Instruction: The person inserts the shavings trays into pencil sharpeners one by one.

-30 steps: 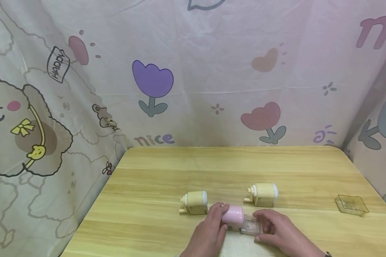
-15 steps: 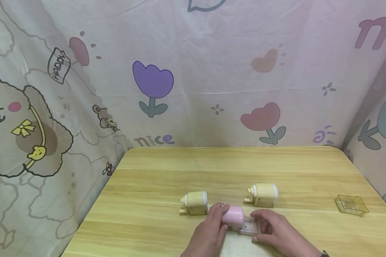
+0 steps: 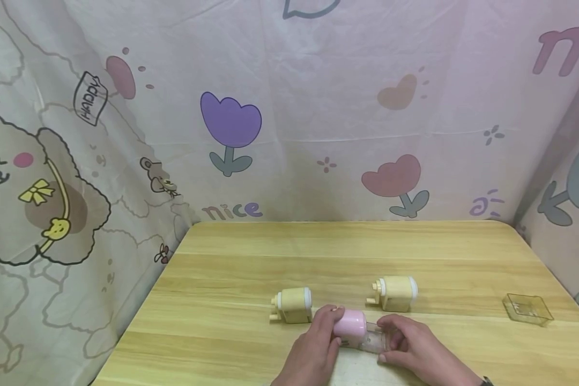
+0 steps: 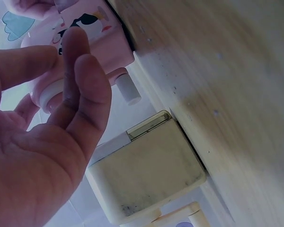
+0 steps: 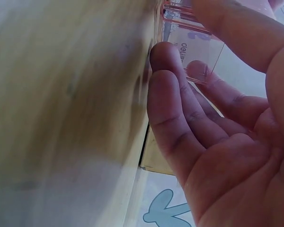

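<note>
By the right hand [image 3: 413,342] pinching a tray [image 3: 373,342], the left hand [image 3: 313,347] grips the pink sharpener [image 3: 351,324], maybe to steady it.

Soft, even light in the head view
The 2 wrist views are dimmer and softer, with blurred shadows on the tabletop [image 5: 75,94].

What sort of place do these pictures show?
Probably an indoor tabletop workspace, screened off: cartoon-printed cloth hangs behind and beside a wood-grain table, which bears a pink crank sharpener and two yellow ones.
</note>
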The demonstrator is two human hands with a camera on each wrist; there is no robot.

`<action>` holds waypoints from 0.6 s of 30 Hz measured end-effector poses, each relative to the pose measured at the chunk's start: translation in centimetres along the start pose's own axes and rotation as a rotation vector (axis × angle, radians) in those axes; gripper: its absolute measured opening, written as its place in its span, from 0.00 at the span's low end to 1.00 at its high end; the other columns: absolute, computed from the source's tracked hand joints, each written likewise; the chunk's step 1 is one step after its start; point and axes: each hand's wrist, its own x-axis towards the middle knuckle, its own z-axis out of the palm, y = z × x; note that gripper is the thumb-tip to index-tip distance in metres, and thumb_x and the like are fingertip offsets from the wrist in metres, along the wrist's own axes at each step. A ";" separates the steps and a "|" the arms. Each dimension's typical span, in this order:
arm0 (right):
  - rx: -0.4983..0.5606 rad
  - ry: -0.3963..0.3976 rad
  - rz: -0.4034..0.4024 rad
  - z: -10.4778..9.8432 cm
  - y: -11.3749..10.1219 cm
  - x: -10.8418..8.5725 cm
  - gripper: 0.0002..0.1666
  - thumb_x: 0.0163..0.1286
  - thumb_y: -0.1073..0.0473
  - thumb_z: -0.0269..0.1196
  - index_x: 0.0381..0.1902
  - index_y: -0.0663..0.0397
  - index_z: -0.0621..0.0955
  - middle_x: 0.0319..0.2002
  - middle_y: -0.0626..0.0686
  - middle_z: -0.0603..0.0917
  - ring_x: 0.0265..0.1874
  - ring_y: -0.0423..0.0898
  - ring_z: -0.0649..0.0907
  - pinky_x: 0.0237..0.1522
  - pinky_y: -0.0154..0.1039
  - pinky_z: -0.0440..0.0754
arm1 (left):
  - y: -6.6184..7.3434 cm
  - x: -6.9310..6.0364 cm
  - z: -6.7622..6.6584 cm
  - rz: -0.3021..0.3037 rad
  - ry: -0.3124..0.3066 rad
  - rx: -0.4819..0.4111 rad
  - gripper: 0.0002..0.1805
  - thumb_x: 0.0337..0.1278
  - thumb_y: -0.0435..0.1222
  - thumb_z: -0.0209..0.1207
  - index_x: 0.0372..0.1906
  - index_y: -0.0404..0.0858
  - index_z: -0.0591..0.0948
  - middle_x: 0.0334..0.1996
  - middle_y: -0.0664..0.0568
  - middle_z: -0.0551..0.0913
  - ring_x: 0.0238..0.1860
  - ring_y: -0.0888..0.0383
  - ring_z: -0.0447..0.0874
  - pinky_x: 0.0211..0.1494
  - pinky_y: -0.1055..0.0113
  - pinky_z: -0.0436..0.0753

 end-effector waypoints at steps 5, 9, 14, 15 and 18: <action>0.007 -0.017 0.004 -0.1 0.0 0.1 0.33 0.61 0.52 0.77 0.57 0.65 0.78 0.36 0.44 0.83 0.32 0.33 0.81 0.33 0.34 0.83 | 0.0 0.0 -0.1 0.005 0.004 0.002 0.26 0.73 0.36 0.59 0.72 0.47 0.68 0.70 0.57 0.70 0.44 0.60 0.84 0.48 0.65 0.86; 0.016 -0.031 0.013 -0.1 0.0 0.1 0.33 0.60 0.51 0.77 0.57 0.63 0.79 0.40 0.45 0.84 0.34 0.34 0.81 0.35 0.35 0.84 | 0.1 0.0 -0.1 0.010 0.004 0.000 0.26 0.73 0.35 0.59 0.72 0.46 0.68 0.69 0.57 0.70 0.44 0.61 0.84 0.48 0.66 0.86; 0.017 -0.026 0.002 -0.1 0.0 0.1 0.33 0.59 0.51 0.77 0.57 0.63 0.79 0.43 0.47 0.84 0.36 0.35 0.82 0.37 0.35 0.84 | 0.1 0.0 -0.1 -0.004 -0.009 -0.002 0.26 0.74 0.36 0.58 0.72 0.47 0.68 0.70 0.58 0.70 0.45 0.61 0.84 0.50 0.66 0.85; 0.018 -0.025 0.009 -0.1 0.0 0.1 0.34 0.59 0.51 0.77 0.57 0.63 0.79 0.43 0.47 0.84 0.36 0.35 0.82 0.37 0.35 0.84 | 0.1 0.0 -0.1 -0.006 -0.010 -0.002 0.26 0.74 0.36 0.58 0.72 0.47 0.68 0.70 0.58 0.70 0.45 0.61 0.84 0.50 0.66 0.85; 0.017 -0.021 0.040 -0.1 -0.1 0.1 0.34 0.59 0.52 0.78 0.57 0.65 0.79 0.41 0.47 0.84 0.35 0.35 0.82 0.37 0.35 0.84 | 0.0 -0.1 0.0 -0.002 -0.008 -0.002 0.26 0.74 0.36 0.58 0.72 0.47 0.68 0.70 0.58 0.70 0.44 0.61 0.84 0.49 0.66 0.85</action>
